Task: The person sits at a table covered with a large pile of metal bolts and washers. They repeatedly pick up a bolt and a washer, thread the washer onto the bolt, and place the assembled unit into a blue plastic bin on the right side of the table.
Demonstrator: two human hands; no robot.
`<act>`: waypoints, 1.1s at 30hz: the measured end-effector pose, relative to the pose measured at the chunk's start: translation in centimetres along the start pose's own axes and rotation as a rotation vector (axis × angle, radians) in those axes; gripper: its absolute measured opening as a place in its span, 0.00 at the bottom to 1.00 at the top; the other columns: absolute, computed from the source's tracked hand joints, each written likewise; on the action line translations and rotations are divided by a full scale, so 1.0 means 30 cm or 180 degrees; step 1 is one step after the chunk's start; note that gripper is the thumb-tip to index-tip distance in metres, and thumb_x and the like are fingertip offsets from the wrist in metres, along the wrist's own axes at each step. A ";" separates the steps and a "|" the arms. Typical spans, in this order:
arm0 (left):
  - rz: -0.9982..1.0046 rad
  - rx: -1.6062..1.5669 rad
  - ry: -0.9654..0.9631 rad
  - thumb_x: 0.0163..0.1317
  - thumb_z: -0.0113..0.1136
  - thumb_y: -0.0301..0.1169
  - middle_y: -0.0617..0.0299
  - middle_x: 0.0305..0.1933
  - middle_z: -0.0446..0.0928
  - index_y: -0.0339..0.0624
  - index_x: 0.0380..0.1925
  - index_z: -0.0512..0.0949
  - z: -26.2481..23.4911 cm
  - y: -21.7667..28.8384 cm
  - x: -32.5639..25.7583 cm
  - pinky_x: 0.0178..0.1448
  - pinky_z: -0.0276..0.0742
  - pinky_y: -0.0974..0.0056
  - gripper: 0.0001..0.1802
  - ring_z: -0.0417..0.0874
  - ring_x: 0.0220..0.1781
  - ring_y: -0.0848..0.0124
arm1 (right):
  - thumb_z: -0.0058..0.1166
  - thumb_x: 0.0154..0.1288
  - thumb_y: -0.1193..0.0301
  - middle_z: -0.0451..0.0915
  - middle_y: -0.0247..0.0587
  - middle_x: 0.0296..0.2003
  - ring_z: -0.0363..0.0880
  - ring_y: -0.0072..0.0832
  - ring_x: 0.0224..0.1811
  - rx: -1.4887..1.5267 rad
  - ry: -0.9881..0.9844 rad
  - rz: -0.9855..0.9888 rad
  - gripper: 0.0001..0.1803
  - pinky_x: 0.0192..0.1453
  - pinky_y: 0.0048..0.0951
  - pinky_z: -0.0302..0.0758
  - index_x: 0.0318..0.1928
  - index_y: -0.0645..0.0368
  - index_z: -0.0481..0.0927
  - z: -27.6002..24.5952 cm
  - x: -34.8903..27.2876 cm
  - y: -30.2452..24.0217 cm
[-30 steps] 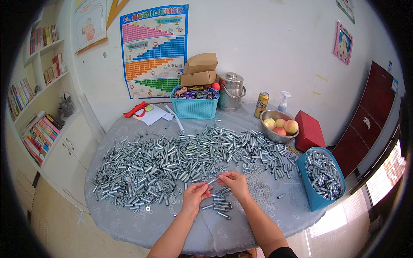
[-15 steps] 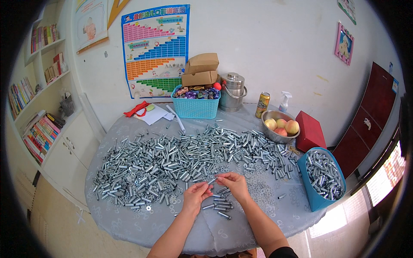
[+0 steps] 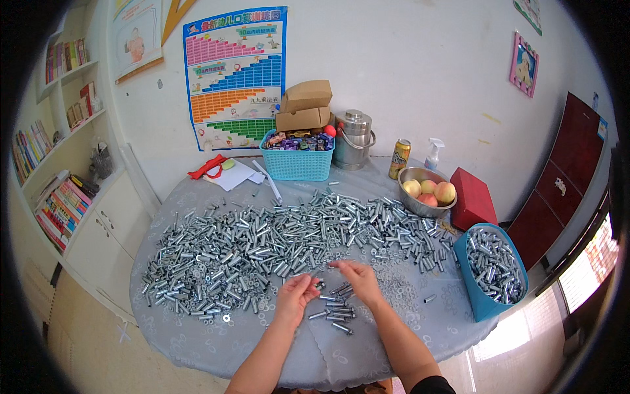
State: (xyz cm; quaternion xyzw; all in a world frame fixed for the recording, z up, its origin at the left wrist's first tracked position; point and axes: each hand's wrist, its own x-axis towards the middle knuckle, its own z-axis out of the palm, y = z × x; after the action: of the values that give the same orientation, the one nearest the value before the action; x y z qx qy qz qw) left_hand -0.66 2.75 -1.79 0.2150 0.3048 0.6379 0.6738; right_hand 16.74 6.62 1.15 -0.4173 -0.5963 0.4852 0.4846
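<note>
A wide spread of silver metal bolts (image 3: pixel 275 243) and loose washers (image 3: pixel 400 289) covers the round table (image 3: pixel 216 348) with its grey patterned cloth. My left hand (image 3: pixel 296 295) is curled over a bolt (image 3: pixel 319 285) just in front of the pile, fingertips pinched on it. My right hand (image 3: pixel 357 281) lies beside it, fingers bent down onto a small cluster of bolts (image 3: pixel 335 312) near the table's front. Whether the right fingers hold a piece is hidden.
A blue bin (image 3: pixel 492 272) full of bolts stands at the right edge. At the back are a teal basket (image 3: pixel 298 161), cardboard boxes (image 3: pixel 305 108), a metal pot (image 3: pixel 354 139), a can (image 3: pixel 399 159), a spray bottle (image 3: pixel 432 154), a fruit bowl (image 3: pixel 426 194) and a red box (image 3: pixel 474 200). Bookshelves (image 3: pixel 59 157) stand left.
Both hands stayed at the front of the pile. The left hand has curled more tightly and the right hand's fingers have shifted slightly over the small bolt cluster.
</note>
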 end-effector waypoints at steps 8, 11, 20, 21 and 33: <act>0.0255 -0.0288 0.0117 0.60 0.54 0.27 0.55 0.34 0.79 0.38 0.36 0.76 -0.039 0.040 0.013 0.37 0.79 0.67 0.06 0.79 0.31 0.74 | 0.55 0.54 0.71 0.80 0.36 0.35 0.75 0.31 0.40 -0.1708 0.0691 -0.0649 0.08 0.48 0.28 0.68 0.36 0.55 0.82 -0.057 0.034 0.087; 0.0178 -0.0173 0.0111 0.60 0.54 0.27 0.56 0.35 0.78 0.39 0.35 0.76 -0.005 0.043 0.003 0.36 0.79 0.68 0.05 0.78 0.29 0.76 | 0.56 0.50 0.72 0.79 0.37 0.36 0.74 0.37 0.42 -0.2424 0.0523 -0.1214 0.08 0.50 0.33 0.68 0.33 0.54 0.82 -0.061 0.037 0.082; 0.0097 -0.0182 0.0107 0.59 0.56 0.27 0.54 0.35 0.79 0.37 0.37 0.76 -0.017 0.041 -0.001 0.38 0.78 0.67 0.07 0.78 0.31 0.74 | 0.53 0.44 0.75 0.77 0.36 0.35 0.72 0.36 0.42 -0.3011 0.0389 -0.1606 0.08 0.48 0.36 0.67 0.28 0.54 0.81 -0.014 0.044 0.065; 0.0098 -0.0190 0.0101 0.59 0.56 0.27 0.54 0.35 0.79 0.37 0.37 0.76 -0.016 0.040 -0.001 0.38 0.79 0.67 0.07 0.78 0.31 0.74 | 0.53 0.44 0.75 0.77 0.36 0.34 0.72 0.36 0.41 -0.2950 0.0478 -0.1541 0.08 0.48 0.36 0.67 0.28 0.55 0.81 -0.024 0.042 0.058; 0.0037 -0.0127 0.0096 0.60 0.55 0.28 0.55 0.37 0.78 0.38 0.37 0.76 -0.009 0.038 -0.002 0.36 0.78 0.68 0.07 0.78 0.29 0.76 | 0.61 0.44 0.63 0.79 0.34 0.26 0.74 0.35 0.36 -0.3141 0.0047 -0.1137 0.09 0.42 0.34 0.67 0.25 0.52 0.82 -0.019 0.023 0.055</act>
State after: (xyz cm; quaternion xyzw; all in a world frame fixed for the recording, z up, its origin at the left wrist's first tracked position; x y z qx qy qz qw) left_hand -1.68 2.76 -1.20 0.1937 0.3010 0.6509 0.6695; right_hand 17.22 7.69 -0.33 -0.4913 -0.8123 0.0536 0.3098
